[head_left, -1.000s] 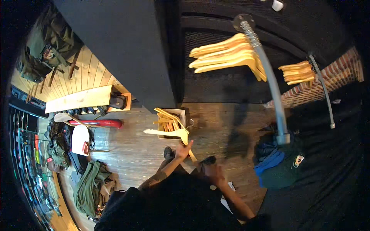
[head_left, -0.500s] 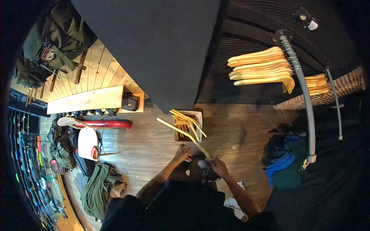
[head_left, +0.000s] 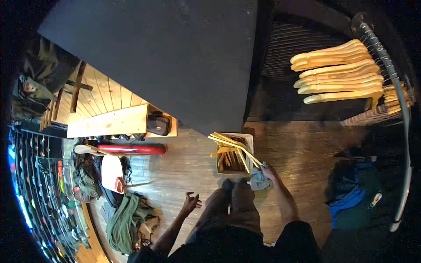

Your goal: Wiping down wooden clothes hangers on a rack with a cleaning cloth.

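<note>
My right hand (head_left: 270, 172) is closed on a crumpled grey-blue cloth (head_left: 260, 180), just right of a box (head_left: 235, 173) on the floor. The end of a light wooden hanger (head_left: 239, 146) meets the cloth at my fingers; whether they grip it too is hard to make out. That hanger slants across the top of the box, its far end at the left rim. More wooden hangers (head_left: 227, 154) lie jumbled inside. My left hand (head_left: 191, 203) hangs over the floor left of my knees, fingers apart and holding nothing.
Wooden hangers (head_left: 340, 79) hang from a metal rail (head_left: 397, 87) at the upper right. A dark panel (head_left: 175, 65) rises behind the box. To the left are a wooden bench (head_left: 107, 121), a red object (head_left: 131, 149), a white stool-like seat (head_left: 112, 166) and a green garment (head_left: 129, 223).
My right hand has moved forward and right with the cloth, and the hanger has come down across the box. My left hand has drawn back from the box.
</note>
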A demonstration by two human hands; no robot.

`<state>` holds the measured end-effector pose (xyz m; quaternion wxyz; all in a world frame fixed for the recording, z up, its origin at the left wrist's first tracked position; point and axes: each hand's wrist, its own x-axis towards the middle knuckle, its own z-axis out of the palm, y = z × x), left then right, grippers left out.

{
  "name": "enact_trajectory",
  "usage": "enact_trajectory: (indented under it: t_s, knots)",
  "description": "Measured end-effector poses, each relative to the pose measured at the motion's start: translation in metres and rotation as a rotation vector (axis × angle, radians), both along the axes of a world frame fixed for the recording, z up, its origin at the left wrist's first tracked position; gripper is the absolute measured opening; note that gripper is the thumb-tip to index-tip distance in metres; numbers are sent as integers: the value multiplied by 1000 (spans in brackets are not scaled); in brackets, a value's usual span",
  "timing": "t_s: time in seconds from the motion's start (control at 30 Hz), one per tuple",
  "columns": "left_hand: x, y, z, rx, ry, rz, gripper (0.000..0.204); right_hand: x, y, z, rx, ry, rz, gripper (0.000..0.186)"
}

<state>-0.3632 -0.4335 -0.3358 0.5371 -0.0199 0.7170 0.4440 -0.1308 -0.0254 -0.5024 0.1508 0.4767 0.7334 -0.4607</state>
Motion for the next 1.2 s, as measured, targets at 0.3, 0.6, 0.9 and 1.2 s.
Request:
enact_trajectory:
  t_s: [0.3,0.6,0.9,1.2]
  knots:
    - [9,-2,-11,69,23,-2,58,-39,-11,-60,-96,84,3,64]
    - [25,137,123,341,151,-426,41,75,-88,200,-191,377,-380,71]
    - [118,384,239,802,157,-555,27,218,-111,277,-313,707,-1168,66]
    - [201,545,357,1006,-474,-30,87,326,-55,306,-473,969,-1284,91]
